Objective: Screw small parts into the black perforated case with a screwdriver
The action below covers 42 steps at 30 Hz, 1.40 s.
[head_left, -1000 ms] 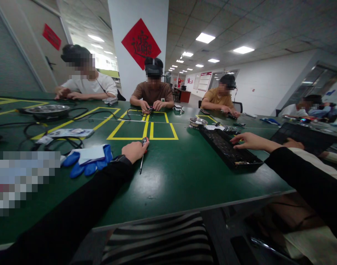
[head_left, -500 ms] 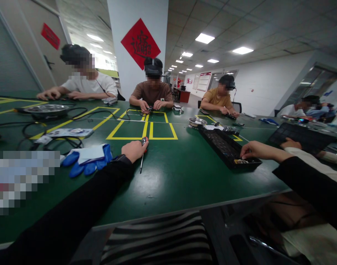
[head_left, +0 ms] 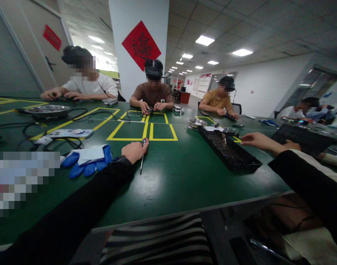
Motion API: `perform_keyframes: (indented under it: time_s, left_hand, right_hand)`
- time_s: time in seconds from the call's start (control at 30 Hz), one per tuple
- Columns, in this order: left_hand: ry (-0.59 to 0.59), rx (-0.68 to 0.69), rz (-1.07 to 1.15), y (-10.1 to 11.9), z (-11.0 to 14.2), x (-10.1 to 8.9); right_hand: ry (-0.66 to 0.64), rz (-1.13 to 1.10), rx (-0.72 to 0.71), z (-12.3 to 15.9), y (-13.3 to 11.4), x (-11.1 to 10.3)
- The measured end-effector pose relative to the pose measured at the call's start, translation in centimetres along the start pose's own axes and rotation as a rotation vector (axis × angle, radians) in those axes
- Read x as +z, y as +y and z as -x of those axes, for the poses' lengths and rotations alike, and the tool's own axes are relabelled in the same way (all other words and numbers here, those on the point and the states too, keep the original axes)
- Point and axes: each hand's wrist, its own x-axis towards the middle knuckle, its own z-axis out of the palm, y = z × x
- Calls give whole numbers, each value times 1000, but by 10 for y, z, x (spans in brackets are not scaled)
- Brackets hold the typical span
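My left hand [head_left: 134, 151] is closed around the handle of a screwdriver [head_left: 141, 166]. The metal shaft points down toward the green table, near the yellow tape lines. My right hand [head_left: 258, 142] is just right of a long black tray [head_left: 234, 156], raised a little, with its fingers stretched out to the left and nothing visible in them. Inside the tray, toward its middle, is a small pale-brown piece [head_left: 224, 138], blurred; I cannot tell whether it rests on the tray or is in the air.
Blue-and-white work gloves [head_left: 91, 159] lie left of my left hand. Black cables [head_left: 27, 129] and a round metal dish [head_left: 46, 109] are farther left. A small metal dish [head_left: 197, 122] stands behind the tray. To my right, a neighbour's hand holds a dark panel [head_left: 301, 139]. Co-workers sit opposite.
My right hand has left the near end of the tray and moved up, its fingers loosening. The pale-brown piece is now farther up the tray. My left hand has stayed still.
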Motion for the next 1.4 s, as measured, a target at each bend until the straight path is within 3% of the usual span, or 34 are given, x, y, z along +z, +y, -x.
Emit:
perform_keyframes:
  time_s: [0.1, 0.2, 0.63, 0.8, 0.9, 1.0, 1.2, 1.4]
  left_hand:
    - [1, -4, -2, 0, -2, 2]
    - [2, -4, -2, 0, -2, 2]
    - [2, -11, 15, 0, -2, 3]
    - [-6, -20, 12, 1, -2, 2]
    - [-11, -6, 11, 1, -2, 1]
    - [-17, -16, 5, 1, -3, 1]
    - [-22, -17, 6, 1, -3, 1]
    - [-35, -18, 11, 1, -3, 0]
  right_hand:
    - [-275, 105, 0, 5, 1, 16]
    - [-377, 146, 27, 12, -5, 28]
    - [-334, 365, 44, 11, -38, 39]
    - [-304, 279, 72, 1, -36, 24]
    - [-131, 123, 85, -4, -29, 13]
    - [-1, 188, 102, -3, -24, 11]
    - [-323, 247, 143, 15, -15, 29]
    - [-353, 197, 182, 18, -7, 43]
